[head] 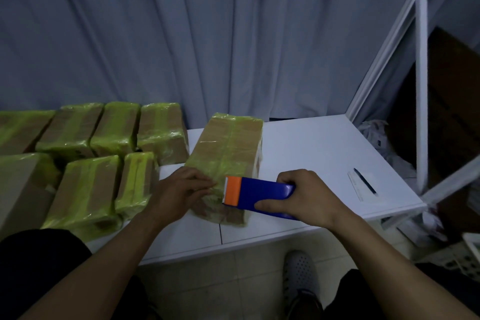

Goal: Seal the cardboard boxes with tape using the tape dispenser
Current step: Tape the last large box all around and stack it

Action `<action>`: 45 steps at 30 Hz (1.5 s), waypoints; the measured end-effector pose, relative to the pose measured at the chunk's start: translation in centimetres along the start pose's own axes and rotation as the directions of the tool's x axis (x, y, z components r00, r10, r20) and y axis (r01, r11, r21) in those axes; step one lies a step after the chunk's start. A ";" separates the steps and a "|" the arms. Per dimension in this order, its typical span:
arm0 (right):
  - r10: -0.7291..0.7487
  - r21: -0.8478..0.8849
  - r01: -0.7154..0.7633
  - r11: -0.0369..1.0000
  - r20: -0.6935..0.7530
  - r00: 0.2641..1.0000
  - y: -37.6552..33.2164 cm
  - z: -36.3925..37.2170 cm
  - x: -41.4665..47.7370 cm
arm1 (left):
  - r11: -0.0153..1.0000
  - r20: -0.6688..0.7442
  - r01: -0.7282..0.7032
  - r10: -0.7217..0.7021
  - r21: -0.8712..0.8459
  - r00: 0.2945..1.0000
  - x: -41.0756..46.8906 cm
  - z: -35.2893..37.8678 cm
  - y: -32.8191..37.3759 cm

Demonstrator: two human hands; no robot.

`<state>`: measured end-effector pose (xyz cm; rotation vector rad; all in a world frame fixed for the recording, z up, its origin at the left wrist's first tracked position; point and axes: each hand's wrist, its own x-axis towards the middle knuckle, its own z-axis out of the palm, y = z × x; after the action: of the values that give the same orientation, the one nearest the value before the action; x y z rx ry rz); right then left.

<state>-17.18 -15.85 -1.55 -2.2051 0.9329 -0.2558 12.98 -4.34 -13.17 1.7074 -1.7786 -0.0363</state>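
Note:
A cardboard box wrapped in yellow-green tape lies on the white table, its long side running away from me. My left hand rests on the box's near end, fingers laid flat over the tape. My right hand grips a blue tape dispenser with an orange head. The orange head sits against the near end of the box, just right of my left fingertips.
Several taped boxes are packed together on the table's left side. A pen and a ruler lie at the right. A white metal rack frame stands to the right, a grey curtain behind.

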 end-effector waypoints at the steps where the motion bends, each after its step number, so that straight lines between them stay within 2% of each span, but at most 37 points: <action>1: 0.005 0.025 -0.005 1.000 -0.008 1.000 0.2 0.3 -0.1 | 1.000 0.002 -0.007 0.007 0.007 1.000 0.0 -0.2 0.1; 6: 0.081 0.076 -0.073 0.994 -0.106 0.991 2.0 2.4 0.0 | 0.999 0.028 -0.035 0.034 0.016 0.999 -0.7 0.6 -0.4; 9: 0.095 0.081 -0.088 0.993 -0.085 0.992 2.4 2.8 0.1 | 1.000 0.047 0.002 -0.001 -0.024 0.999 -0.7 0.8 0.1; 14: 0.096 0.066 -0.093 0.993 -0.051 0.994 2.3 2.7 0.0 | 0.990 0.087 -0.095 0.086 0.103 0.992 -0.4 0.4 1.6; 21: 0.060 0.025 -0.061 0.998 0.030 0.998 2.0 2.4 -0.1 | 0.997 0.036 -0.018 0.015 0.077 0.999 0.3 1.0 1.4; 26: 0.019 0.025 -0.019 0.999 0.014 1.000 1.4 2.3 -1.3 | 0.997 0.021 -0.009 0.007 0.074 1.000 0.3 1.0 0.8; 30: 0.067 0.046 -0.065 0.997 -0.037 0.997 2.7 0.7 -2.6 | 0.999 -0.007 0.006 -0.006 0.044 1.000 0.5 0.6 0.9; 36: 0.117 0.032 -0.116 0.993 -0.044 0.992 3.4 0.9 -2.5 | 0.999 0.114 -0.043 0.040 0.018 0.993 0.5 1.5 1.6; 42: 0.136 0.000 -0.136 0.991 -0.048 0.990 3.2 0.8 -2.4 | 0.982 0.209 -0.123 0.092 0.140 0.974 0.5 1.3 2.2; 45: 0.142 -0.016 -0.143 0.990 -0.043 0.989 3.0 0.9 -2.3 | 0.973 0.187 -0.141 0.107 0.180 0.977 0.7 1.7 3.0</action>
<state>-20.04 -15.22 -4.07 -2.1459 1.1144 -0.2267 9.61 -5.21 -12.81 1.7679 -2.0760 0.0427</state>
